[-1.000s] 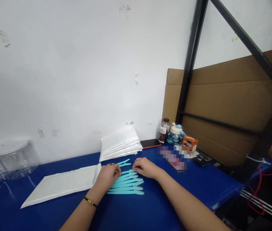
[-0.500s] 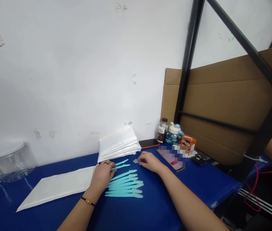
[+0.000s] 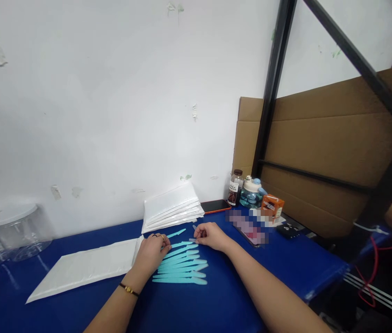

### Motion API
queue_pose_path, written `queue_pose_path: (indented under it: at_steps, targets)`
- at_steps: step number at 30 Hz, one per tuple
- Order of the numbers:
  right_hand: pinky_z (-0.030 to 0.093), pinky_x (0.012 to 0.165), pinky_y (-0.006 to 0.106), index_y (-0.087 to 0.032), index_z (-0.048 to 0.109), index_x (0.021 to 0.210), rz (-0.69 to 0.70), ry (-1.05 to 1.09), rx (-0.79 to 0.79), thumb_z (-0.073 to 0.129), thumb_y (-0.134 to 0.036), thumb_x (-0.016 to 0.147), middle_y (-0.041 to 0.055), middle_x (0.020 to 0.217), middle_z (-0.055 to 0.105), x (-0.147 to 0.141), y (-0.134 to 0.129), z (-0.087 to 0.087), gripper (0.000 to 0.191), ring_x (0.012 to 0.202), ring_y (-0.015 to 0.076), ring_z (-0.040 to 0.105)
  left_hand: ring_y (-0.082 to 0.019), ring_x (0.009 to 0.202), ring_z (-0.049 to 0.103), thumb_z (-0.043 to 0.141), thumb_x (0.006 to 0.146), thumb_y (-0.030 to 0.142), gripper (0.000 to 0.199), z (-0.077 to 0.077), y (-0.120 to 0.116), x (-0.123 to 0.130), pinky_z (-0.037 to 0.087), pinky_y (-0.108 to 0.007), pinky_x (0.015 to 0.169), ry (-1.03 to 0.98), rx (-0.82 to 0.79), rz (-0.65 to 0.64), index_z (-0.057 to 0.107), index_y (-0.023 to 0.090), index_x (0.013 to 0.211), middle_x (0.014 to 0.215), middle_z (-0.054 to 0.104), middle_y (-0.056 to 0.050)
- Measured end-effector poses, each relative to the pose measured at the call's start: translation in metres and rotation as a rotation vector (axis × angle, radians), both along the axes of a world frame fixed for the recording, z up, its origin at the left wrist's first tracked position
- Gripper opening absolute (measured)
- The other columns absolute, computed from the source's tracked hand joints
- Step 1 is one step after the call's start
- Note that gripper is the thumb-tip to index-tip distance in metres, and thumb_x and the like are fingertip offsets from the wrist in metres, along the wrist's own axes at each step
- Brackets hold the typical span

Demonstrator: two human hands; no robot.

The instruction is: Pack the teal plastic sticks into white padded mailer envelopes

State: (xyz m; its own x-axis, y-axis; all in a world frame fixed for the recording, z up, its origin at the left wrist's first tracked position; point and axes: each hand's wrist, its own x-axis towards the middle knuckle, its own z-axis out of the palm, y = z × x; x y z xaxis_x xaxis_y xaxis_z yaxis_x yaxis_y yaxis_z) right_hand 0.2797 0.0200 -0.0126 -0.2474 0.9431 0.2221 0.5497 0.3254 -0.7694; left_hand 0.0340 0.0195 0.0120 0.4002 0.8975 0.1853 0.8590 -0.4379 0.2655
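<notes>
Several turquoise razor-like sticks lie side by side on the blue table, most with a pale cover on the right end. My left hand has its fingers closed on the handle of a turquoise stick above this row. Another turquoise stick, with no pale cover on its tip, lies just behind it. At the tip of the held stick, my right hand pinches a small translucent cover. A second small translucent piece shows beside my right fingers.
A white padded envelope lies at left, near clear tubs. Behind my hands are stacked white envelopes and a phone. Bottles, an orange box and another phone sit at right.
My right hand has moved slightly toward me, bringing a translucent cover to a stick's tip. My left fingers have drawn that stick nearer to the row.
</notes>
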Motion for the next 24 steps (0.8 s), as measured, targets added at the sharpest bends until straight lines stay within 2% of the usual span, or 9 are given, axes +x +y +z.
queue_pose_path:
  at_steps: [9, 19, 22, 24]
  targets:
    - [0.043, 0.052, 0.019, -0.016, 0.068, 0.072, -0.004, 0.04, -0.044, 0.073, -0.019, 0.058, -0.0001, 0.064, 0.065, 0.003, 0.001, -0.001, 0.016, 0.055, 0.0106, 0.056, -0.017, 0.082, 0.057, 0.054, 0.078, 0.032, 0.012, 0.004, -0.003, 0.002, 0.033, -0.025, 0.066, 0.007, -0.001, 0.017, 0.063, 0.024, 0.075, 0.078, 0.066, 0.002]
    - [0.045, 0.054, 0.02, -0.016, 0.069, 0.073, 0.026, 0.036, -0.056, 0.073, -0.021, 0.059, 0.0012, 0.064, 0.067, -0.008, -0.004, 0.002, 0.015, 0.057, 0.0125, 0.059, -0.018, 0.085, 0.057, 0.053, 0.079, 0.028, 0.013, -0.006, 0.001, 0.014, 0.038, -0.026, 0.07, -0.013, -0.063, -0.058, 0.064, 0.022, 0.078, 0.08, 0.065, -0.001]
    - [0.047, 0.059, 0.023, -0.017, 0.07, 0.079, -0.023, -0.041, 0.04, 0.067, -0.022, 0.068, 0.0024, 0.07, 0.068, 0.0, -0.001, 0.005, 0.012, 0.062, 0.0143, 0.06, -0.019, 0.093, 0.056, 0.052, 0.081, 0.032, 0.017, -0.005, 0.003, 0.009, 0.039, -0.027, 0.077, -0.025, 0.002, -0.034, 0.064, 0.022, 0.088, 0.092, 0.065, -0.002]
    - [0.047, 0.072, 0.026, -0.019, 0.07, 0.088, -0.075, -0.109, 0.195, 0.056, -0.013, 0.076, 0.0042, 0.087, 0.069, 0.008, 0.003, 0.007, 0.02, 0.077, 0.0162, 0.061, -0.019, 0.101, 0.053, 0.049, 0.083, 0.032, 0.023, -0.006, 0.006, 0.003, 0.039, -0.028, 0.084, -0.026, 0.077, -0.01, 0.063, 0.023, 0.1, 0.106, 0.062, -0.003]
